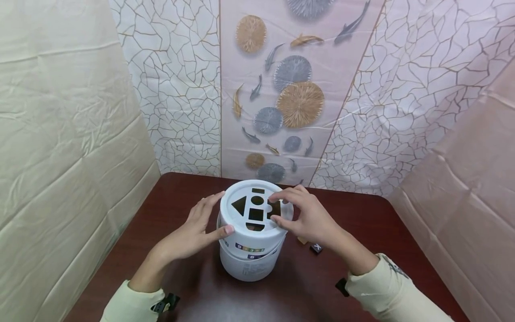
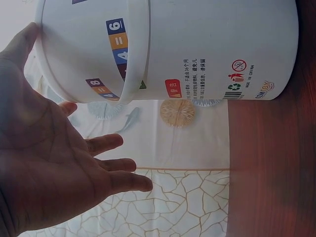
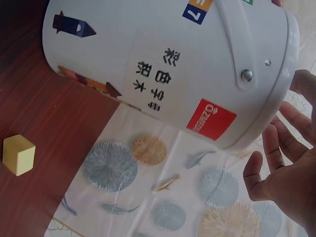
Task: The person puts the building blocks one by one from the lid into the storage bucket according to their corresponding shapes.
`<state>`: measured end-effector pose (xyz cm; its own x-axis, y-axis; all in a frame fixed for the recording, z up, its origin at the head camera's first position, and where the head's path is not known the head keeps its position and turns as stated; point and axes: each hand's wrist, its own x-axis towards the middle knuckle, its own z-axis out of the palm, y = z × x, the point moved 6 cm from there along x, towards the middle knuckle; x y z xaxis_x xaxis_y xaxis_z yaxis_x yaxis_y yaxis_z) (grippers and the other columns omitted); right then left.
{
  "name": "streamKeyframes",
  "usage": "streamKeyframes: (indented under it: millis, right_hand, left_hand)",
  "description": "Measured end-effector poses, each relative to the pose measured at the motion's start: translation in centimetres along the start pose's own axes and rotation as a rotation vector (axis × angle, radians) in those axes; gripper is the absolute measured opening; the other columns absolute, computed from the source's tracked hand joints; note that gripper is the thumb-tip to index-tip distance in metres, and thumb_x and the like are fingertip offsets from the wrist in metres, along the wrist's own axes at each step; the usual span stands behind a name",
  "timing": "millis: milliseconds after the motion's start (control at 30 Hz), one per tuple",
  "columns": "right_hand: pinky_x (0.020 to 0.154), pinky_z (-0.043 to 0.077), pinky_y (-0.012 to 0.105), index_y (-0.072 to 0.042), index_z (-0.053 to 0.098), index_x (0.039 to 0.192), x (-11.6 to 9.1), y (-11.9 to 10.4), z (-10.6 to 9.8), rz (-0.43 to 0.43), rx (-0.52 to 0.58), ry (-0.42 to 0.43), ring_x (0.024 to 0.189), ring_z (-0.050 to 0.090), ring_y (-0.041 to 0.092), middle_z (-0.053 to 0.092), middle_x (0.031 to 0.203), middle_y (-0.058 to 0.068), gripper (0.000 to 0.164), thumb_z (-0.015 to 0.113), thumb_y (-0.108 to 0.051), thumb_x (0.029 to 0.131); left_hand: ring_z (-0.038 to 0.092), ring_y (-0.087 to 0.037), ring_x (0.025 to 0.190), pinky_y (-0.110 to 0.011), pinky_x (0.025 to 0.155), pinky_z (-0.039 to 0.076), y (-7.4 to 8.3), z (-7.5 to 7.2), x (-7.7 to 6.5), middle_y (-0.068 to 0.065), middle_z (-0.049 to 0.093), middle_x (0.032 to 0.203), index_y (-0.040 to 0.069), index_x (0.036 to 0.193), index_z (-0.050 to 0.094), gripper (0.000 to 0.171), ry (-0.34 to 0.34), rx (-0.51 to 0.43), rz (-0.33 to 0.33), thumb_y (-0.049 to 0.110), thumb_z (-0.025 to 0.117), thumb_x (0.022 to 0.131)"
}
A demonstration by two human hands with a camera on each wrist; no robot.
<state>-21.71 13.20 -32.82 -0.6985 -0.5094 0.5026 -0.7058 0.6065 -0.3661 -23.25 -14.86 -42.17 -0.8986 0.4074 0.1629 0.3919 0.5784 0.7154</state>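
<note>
A white bucket point(image 1: 249, 264) stands upright on the table, its white lid point(image 1: 230, 219) pierced by several shaped holes. My left hand point(image 1: 193, 232) rests at the lid's left side, thumb and fingertips against the rim; in the left wrist view that hand point(image 2: 54, 153) is spread beside the bucket point(image 2: 197, 39). Above the lid's right part, my right hand point(image 1: 314, 214) has its thumb and index finger apart over a dark hole, with no object visible between them. The right wrist view has this hand point(image 3: 291, 168) by the lid's edge, fingers loosely bent.
Right of the bucket, partly behind my right hand, lie a dark block marked K point(image 1: 316, 248) and a yellowish block point(image 1: 302, 240). The dark red table point(image 1: 193, 295) meets patterned cloth point(image 1: 181, 112) behind and plain hanging cloth point(image 1: 72, 134) at the sides.
</note>
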Motion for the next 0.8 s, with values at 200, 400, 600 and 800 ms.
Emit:
streamKeyframes:
  millis: [200,400,600,800]
  right_hand:
    - [0.094,0.058,0.041,-0.019,0.078,0.129,-0.7,0.7,-1.1,0.025,-0.024,0.014,0.113,0.064,0.020,0.079,0.127,-0.007,0.041,0.093,-0.018,0.091]
    - [0.093,0.059,0.039,-0.016,0.078,0.129,-1.8,1.7,-2.3,0.051,-0.060,0.041,0.109,0.067,0.019,0.079,0.125,-0.006,0.044,0.095,-0.016,0.088]
    - [0.092,0.058,0.037,-0.020,0.078,0.128,-2.9,2.8,-3.2,0.082,-0.068,0.059,0.108,0.066,0.014,0.079,0.123,-0.007,0.041,0.092,-0.013,0.089]
    - [0.091,0.057,0.032,-0.022,0.078,0.127,-3.9,4.1,-3.7,0.103,-0.101,0.085,0.107,0.067,0.018,0.079,0.121,-0.008,0.042,0.091,-0.012,0.089]
  left_hand:
    - [0.004,-0.046,0.171,-0.089,0.122,0.023,0.1,-0.1,0.0,-0.010,0.016,0.183,0.039,0.176,0.013,0.099,-0.002,-0.009,-0.003,0.065,0.072,0.101]
    - [0.005,-0.046,0.171,-0.088,0.123,0.023,0.2,-0.1,0.0,-0.010,0.017,0.182,0.038,0.176,0.014,0.098,-0.001,-0.004,0.005,0.064,0.072,0.102]
    - [0.007,-0.047,0.171,-0.087,0.124,0.024,0.3,-0.2,0.0,-0.014,0.016,0.183,0.037,0.176,0.016,0.098,0.003,0.015,0.013,0.063,0.073,0.101]
    - [0.006,-0.047,0.171,-0.088,0.123,0.024,0.2,-0.2,0.0,-0.016,0.015,0.183,0.037,0.176,0.017,0.098,0.002,0.017,0.008,0.064,0.073,0.101]
